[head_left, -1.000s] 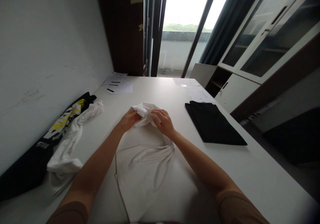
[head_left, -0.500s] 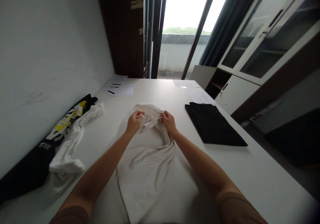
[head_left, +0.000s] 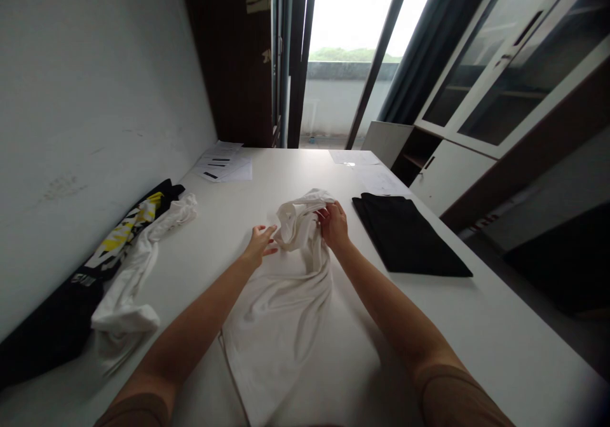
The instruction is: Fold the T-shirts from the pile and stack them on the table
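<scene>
Btw L hand (head_left: 260, 246) and rumpled white garment (head_left: 131, 287) at L, a strip of white tabletop (head_left: 216, 227) lets a hand pass. Btw both hands, the bunched white garment (head_left: 296, 227) blocks the way. Gap btw R hand (head_left: 335, 225) and folded black cloth (head_left: 412, 236) looks narrow.

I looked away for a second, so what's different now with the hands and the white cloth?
The left hand opened and seems to have let go of the white cloth. The right hand moved to the right, and the cloth's bunched far end shifted that way too. The folded black cloth, the clothes by the wall and the papers stayed put.
</scene>
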Demonstrator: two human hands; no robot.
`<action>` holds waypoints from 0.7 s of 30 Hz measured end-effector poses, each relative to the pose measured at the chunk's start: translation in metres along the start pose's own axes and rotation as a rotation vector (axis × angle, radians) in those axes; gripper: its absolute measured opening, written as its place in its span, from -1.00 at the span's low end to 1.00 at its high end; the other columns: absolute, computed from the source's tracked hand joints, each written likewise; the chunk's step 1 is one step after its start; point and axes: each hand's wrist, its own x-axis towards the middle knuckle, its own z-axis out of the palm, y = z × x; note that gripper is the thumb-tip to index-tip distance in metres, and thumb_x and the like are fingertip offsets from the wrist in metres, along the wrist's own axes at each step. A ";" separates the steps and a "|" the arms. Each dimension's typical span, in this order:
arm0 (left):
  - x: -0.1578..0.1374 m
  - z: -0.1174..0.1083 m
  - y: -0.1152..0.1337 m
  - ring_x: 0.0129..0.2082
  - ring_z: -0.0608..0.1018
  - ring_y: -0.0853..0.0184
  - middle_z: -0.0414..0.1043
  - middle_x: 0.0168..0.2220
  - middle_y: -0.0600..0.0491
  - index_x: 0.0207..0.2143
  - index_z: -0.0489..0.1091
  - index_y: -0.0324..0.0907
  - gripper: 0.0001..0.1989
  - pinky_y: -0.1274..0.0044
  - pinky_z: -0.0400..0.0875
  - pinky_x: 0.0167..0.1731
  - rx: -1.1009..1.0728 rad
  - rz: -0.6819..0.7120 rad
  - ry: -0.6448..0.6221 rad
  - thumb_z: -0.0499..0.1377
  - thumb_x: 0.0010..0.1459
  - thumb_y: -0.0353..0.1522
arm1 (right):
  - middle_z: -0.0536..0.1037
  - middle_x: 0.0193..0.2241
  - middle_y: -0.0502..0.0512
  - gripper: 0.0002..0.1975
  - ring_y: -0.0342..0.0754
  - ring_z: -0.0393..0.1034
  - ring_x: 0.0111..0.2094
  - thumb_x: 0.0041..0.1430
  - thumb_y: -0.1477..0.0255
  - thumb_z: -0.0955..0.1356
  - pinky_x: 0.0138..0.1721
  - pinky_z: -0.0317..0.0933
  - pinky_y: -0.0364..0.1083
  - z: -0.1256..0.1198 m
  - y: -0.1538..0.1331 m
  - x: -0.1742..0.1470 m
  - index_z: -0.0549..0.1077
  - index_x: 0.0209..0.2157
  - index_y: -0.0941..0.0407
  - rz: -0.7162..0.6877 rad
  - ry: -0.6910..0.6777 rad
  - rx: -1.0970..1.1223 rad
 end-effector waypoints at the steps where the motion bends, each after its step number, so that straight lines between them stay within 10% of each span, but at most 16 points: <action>1: -0.005 0.002 0.001 -0.23 0.54 0.27 0.36 -0.06 -0.07 0.00 0.17 -0.05 -0.41 0.37 0.57 -0.30 -0.031 -0.043 -0.078 0.38 0.09 -0.04 | 0.54 -0.36 -0.12 -0.80 -0.12 0.49 -0.33 0.03 0.34 0.48 -0.33 0.38 -0.15 0.001 -0.002 0.000 0.38 -0.37 0.01 -0.003 0.001 0.026; 8: -0.037 0.026 -0.009 -0.26 0.56 0.36 0.45 -0.10 0.03 0.05 0.29 -0.05 -0.32 0.48 0.50 -0.26 -0.260 0.085 -0.604 0.51 -0.09 -0.33 | 0.59 -0.32 -0.12 -0.82 -0.12 0.52 -0.28 0.06 0.35 0.51 -0.32 0.43 -0.17 0.016 -0.022 -0.008 0.47 -0.31 -0.01 -0.004 -0.038 0.167; 14: -0.029 0.026 0.002 -0.28 0.56 0.33 0.56 -0.23 0.01 -0.16 0.47 -0.16 -0.64 0.54 0.44 -0.34 -0.458 0.205 -0.467 0.44 -0.03 -0.37 | 0.59 -0.33 -0.09 -0.82 -0.11 0.52 -0.29 0.10 0.32 0.51 -0.29 0.47 -0.15 0.030 -0.050 -0.021 0.46 -0.30 0.00 0.056 -0.052 0.225; 21: -0.016 -0.035 0.079 -0.23 0.62 0.22 0.60 -0.29 0.04 -0.19 0.47 -0.15 -0.81 0.40 0.54 -0.18 -0.636 0.228 -0.110 0.28 0.18 -0.27 | 0.53 -0.42 -0.09 -0.80 -0.10 0.46 -0.38 0.09 0.26 0.48 -0.33 0.44 -0.13 0.027 -0.073 -0.025 0.43 -0.35 0.01 -0.057 -0.019 0.073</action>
